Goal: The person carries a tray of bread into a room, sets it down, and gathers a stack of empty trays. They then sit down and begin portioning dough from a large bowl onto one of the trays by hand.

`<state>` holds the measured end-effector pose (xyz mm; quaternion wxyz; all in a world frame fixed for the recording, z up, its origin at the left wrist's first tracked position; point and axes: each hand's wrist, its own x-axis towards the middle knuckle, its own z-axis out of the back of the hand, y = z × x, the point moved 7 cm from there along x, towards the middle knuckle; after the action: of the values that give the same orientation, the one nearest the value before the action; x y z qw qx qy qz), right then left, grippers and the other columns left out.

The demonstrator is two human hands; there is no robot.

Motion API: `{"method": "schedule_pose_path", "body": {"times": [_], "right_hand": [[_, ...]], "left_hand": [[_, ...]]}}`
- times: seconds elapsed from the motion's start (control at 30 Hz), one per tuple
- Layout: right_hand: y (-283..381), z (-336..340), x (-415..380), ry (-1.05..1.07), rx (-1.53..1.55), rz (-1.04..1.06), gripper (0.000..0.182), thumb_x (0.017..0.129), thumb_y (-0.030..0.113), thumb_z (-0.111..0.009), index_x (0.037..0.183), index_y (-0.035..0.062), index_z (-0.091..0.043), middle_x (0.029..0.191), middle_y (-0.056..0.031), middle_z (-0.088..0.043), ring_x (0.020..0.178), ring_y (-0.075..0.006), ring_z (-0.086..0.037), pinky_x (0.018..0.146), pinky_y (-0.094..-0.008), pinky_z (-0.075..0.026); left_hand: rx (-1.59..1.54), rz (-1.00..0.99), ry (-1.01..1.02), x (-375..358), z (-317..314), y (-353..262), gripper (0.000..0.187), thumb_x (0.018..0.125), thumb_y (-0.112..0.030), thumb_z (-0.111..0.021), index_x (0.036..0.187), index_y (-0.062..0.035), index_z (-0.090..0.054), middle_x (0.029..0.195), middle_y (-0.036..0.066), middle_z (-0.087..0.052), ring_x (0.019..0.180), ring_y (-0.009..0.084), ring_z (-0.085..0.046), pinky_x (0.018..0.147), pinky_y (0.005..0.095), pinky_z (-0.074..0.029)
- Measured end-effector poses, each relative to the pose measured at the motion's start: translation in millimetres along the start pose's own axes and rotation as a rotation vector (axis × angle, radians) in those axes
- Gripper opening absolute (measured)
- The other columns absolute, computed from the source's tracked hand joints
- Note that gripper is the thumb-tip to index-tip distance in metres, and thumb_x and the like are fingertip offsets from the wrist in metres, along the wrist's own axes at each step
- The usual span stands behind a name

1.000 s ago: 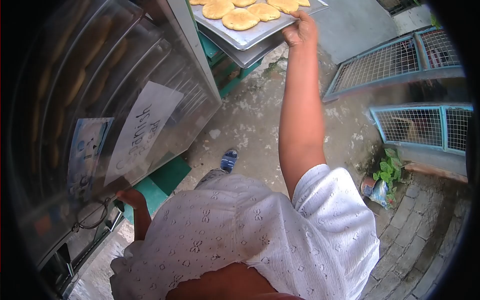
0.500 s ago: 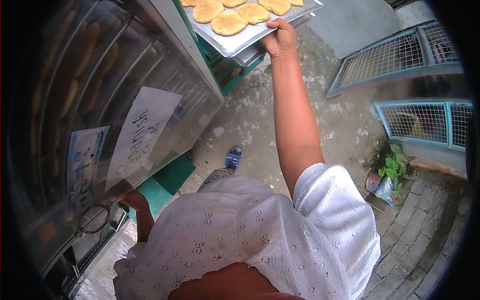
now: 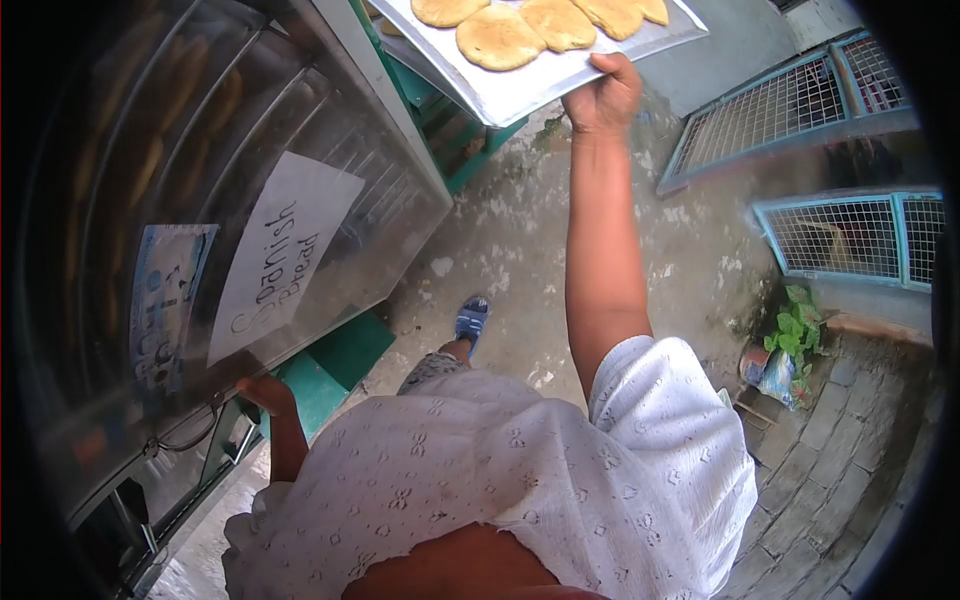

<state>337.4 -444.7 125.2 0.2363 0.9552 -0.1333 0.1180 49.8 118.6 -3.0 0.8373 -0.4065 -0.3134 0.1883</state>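
Observation:
My right hand (image 3: 605,95) grips the near right edge of a metal baking tray (image 3: 515,100), thumb on top of the rim. Several flat, golden breads (image 3: 500,38) lie on this tray, which runs out of the top of the view. Part of another tray (image 3: 425,62) shows to its left, over a green frame (image 3: 475,165). Low at the left, my left hand (image 3: 268,395) is at the bottom edge of a glass-fronted cabinet (image 3: 400,235), beside a green panel (image 3: 310,390). Most of its fingers are hidden.
A paper sign (image 3: 285,260) reading "Spanish Bread" and a blue printed sheet (image 3: 170,300) are on the glass. Blue-framed mesh cages (image 3: 830,240) stand at the right, near a leafy plant (image 3: 795,330). Concrete floor (image 3: 500,250) lies between, with my sandalled foot (image 3: 473,318) on it.
My right hand has moved right with the top tray, which has shifted off the tray that showed beneath it. My left hand stays at the cabinet edge.

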Motion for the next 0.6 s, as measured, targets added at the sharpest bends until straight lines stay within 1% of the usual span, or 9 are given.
{"method": "schedule_pose_path", "body": {"times": [0.03,0.1,0.13,0.17,0.27,0.4,0.47,0.53,0.6], "right_hand": [[14.4,-5.1,-21.2,-0.018,-0.004,0.036,0.065,0.057,0.002,-0.05,0.12,-0.0061,-0.036,0.119,-0.0179,-0.046,0.113,-0.0328,-0.043,0.103,-0.0443,-0.026],[43.1,-6.0,-54.5,-0.108,-0.059,0.07,0.066,0.057,0.004,-0.05,0.121,-0.0066,-0.035,0.119,-0.0189,-0.046,0.112,-0.0337,-0.044,0.102,-0.0448,-0.028],[66.6,-9.3,-87.8,-0.109,-0.088,0.104,0.067,0.058,0.005,-0.05,0.121,-0.0065,-0.035,0.119,-0.0194,-0.046,0.112,-0.0344,-0.044,0.101,-0.045,-0.03],[85.7,-9.7,-116.2,-0.111,-0.112,0.132,0.067,0.058,0.006,-0.05,0.122,-0.0064,-0.035,0.119,-0.0198,-0.046,0.111,-0.0351,-0.045,0.099,-0.0452,-0.032],[123.7,-2.7,-195.9,-0.171,-0.157,0.181,0.068,0.058,0.007,-0.051,0.123,-0.0061,-0.033,0.117,-0.0205,-0.047,0.109,-0.0347,-0.046,0.096,-0.0452,-0.036],[151.0,-6.2,-319.0,-0.188,-0.083,0.18,0.066,0.061,0.008,-0.051,0.123,-0.0057,-0.033,0.112,-0.0214,-0.048,0.102,-0.0324,-0.05,0.091,-0.0469,-0.04],[160.3,-0.9,-387.9,-0.224,-0.061,0.153,0.064,0.062,0.008,-0.05,0.122,-0.0061,-0.034,0.111,-0.0221,-0.049,0.101,-0.0327,-0.051,0.089,-0.0478,-0.042],[168.7,-11.6,-451.3,-0.26,-0.128,0.202,0.065,0.062,0.006,-0.05,0.124,-0.0072,-0.032,0.115,-0.0229,-0.048,0.104,-0.0347,-0.05,0.091,-0.0484,-0.041],[174.3,-21.3,-503.4,-0.291,-0.184,0.248,0.068,0.062,0.004,-0.049,0.126,-0.008,-0.03,0.119,-0.0233,-0.046,0.107,-0.0362,-0.049,0.093,-0.0486,-0.039]], "left_hand": [[0.007,0.001,0.015,0.2,1.6,-5.5,0.079,0.086,-0.062,-0.026,0.109,0.0107,-0.047,0.114,0.019,-0.049,0.099,0.0246,-0.049,0.086,0.034,-0.039],[-0.378,0.061,-0.033,3.2,-3.5,-7.5,0.081,0.084,-0.064,-0.029,0.11,0.0109,-0.045,0.114,0.017,-0.047,0.099,0.0233,-0.048,0.087,0.0334,-0.039],[-0.116,0.109,-0.017,5.8,3.7,26.3,0.083,0.083,-0.066,-0.03,0.108,0.0121,-0.045,0.109,0.017,-0.049,0.096,0.0225,-0.048,0.086,0.0335,-0.039],[-0.049,0.096,0.036,8.0,-1.6,8.0,0.084,0.082,-0.066,-0.03,0.103,0.0129,-0.047,0.103,0.017,-0.051,0.092,0.022,-0.049,0.084,0.0336,-0.04],[-0.167,0.023,0.036,17.6,-11.4,6.3,0.077,0.086,-0.06,-0.029,0.098,0.0127,-0.05,0.098,0.017,-0.054,0.089,0.0228,-0.05,0.082,0.0342,-0.041],[-0.177,-0.205,0.183,26.6,-27.1,-9.8,0.064,0.092,-0.048,-0.029,0.101,0.0127,-0.048,0.099,0.02,-0.054,0.088,0.0254,-0.051,0.081,0.0351,-0.04],[-0.116,-0.093,0.117,22.6,-31.5,-7.0,0.059,0.092,-0.045,-0.034,0.106,0.0118,-0.045,0.105,0.02,-0.051,0.094,0.0257,-0.049,0.085,0.0356,-0.038],[-0.158,-0.168,0.027,3.5,-28.5,-52.4,0.058,0.091,-0.042,-0.04,0.112,0.0118,-0.038,0.112,0.021,-0.046,0.101,0.0263,-0.045,0.091,0.0354,-0.033],[-0.415,-0.13,0.153,-5.7,-30.6,-48.4,0.068,0.089,-0.041,-0.045,0.122,0.0124,-0.022,0.12,0.022,-0.039,0.108,0.0275,-0.04,0.095,0.0343,-0.029]]}}
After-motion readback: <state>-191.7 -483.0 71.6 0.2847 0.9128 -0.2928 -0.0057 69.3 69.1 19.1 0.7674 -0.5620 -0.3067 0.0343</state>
